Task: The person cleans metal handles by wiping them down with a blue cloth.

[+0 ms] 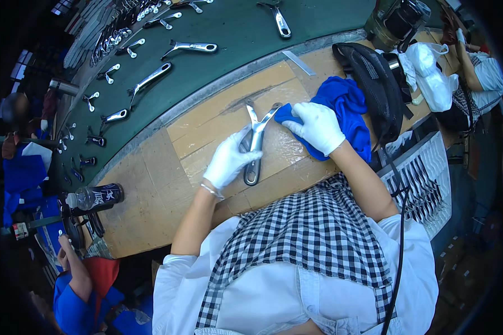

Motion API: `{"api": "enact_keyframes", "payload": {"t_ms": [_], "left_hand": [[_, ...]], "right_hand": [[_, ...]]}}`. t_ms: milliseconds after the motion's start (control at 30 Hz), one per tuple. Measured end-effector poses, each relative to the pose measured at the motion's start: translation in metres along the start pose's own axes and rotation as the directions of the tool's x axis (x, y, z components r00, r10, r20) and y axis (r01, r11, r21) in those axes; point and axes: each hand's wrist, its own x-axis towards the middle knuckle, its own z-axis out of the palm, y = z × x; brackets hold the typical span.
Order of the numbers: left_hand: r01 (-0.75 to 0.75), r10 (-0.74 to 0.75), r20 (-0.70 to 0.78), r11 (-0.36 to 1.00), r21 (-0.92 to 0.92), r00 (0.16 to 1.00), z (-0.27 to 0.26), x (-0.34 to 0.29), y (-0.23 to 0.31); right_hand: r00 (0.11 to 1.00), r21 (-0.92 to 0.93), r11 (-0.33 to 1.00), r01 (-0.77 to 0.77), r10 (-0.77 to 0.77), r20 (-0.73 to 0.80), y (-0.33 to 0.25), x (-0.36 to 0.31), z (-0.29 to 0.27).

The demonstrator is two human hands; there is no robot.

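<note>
My left hand (229, 159), in a white glove, is closed around a Y-shaped peeler (256, 137). It is shiny silver with a darker handle end that has a hole, and its two prongs point away from me. I cannot make out a blade between the prongs. My right hand (317, 127), also gloved in white, pinches a folded corner of a blue cloth (341, 100) beside the tip of the right prong. The rest of the cloth lies bunched behind and to the right of that hand. Beneath both hands is a cardboard-covered worktable (195, 120).
Several similar peelers (193, 48) lie on the green conveyor belt (218, 28) beyond the table. A flat metal strip (299, 62) rests near its edge. At left is a dark-labelled bottle (98, 196); at right, a black mesh bag (374, 84), white plastic bag (433, 75) and tray of tools (439, 162). Co-workers sit both sides.
</note>
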Motion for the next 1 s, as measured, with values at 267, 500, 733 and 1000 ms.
{"api": "enact_keyframes", "payload": {"t_ms": [267,500,733,1000], "left_hand": [[-0.013,-0.082,-0.116,0.759,-0.651,0.990,-0.007,-0.005,-0.030],[-0.034,-0.081,-0.155,0.779,-0.626,0.985,-0.007,-0.010,-0.028],[-0.120,0.320,-0.251,0.802,0.585,0.914,0.039,-0.034,0.009],[0.403,-0.136,0.379,0.296,-0.866,0.915,0.015,-0.028,-0.006]], "right_hand": [[1.000,0.014,1.000,0.023,-0.023,-0.007,-0.003,-0.004,-0.003],[1.000,0.003,1.000,0.023,-0.023,-0.019,-0.011,-0.003,-0.011],[0.982,-0.122,0.974,0.190,-0.188,0.025,-0.038,-0.026,-0.021],[0.993,0.043,0.999,0.024,-0.019,-0.119,-0.025,-0.005,0.000]]}}
